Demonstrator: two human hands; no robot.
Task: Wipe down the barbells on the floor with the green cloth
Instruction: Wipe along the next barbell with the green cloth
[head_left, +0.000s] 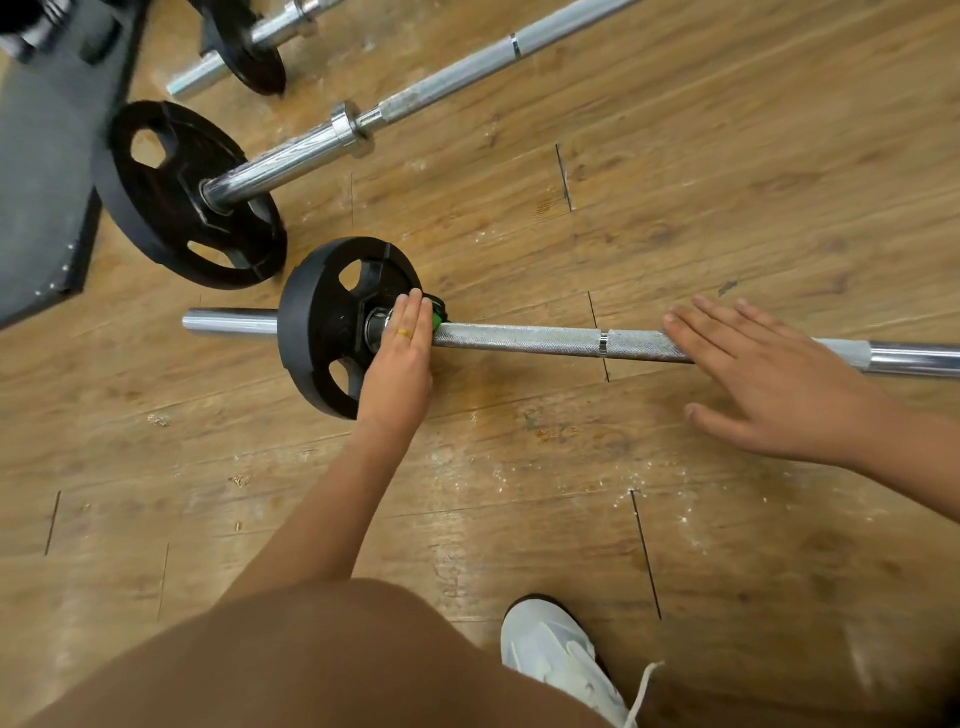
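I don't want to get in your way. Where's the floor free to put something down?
Free: the floor between the near bar and the shoe, and the wide strip between that bar and the middle bar, on the right. Crowded: the left, where the plates sit close by the mat.

The floor (675, 182) is brown wood grain, crossed by dark seams and flecked with white specks. The nearest barbell (519, 340) is silver: dull grey with a fine crosshatched knurl along its middle, smooth chrome at its ends. Its weight plate (311, 322) is black, like the larger plate (166, 208) in the upper left. Bright green cloth (438, 319) shows beside the left hand (397, 358), which wears a gold ring (404, 333). At the bottom, the shoe (556, 654) is white and pale grey with a white lace, the garment (311, 665) plain brown. The mat (47, 156) at the left edge is dark grey.
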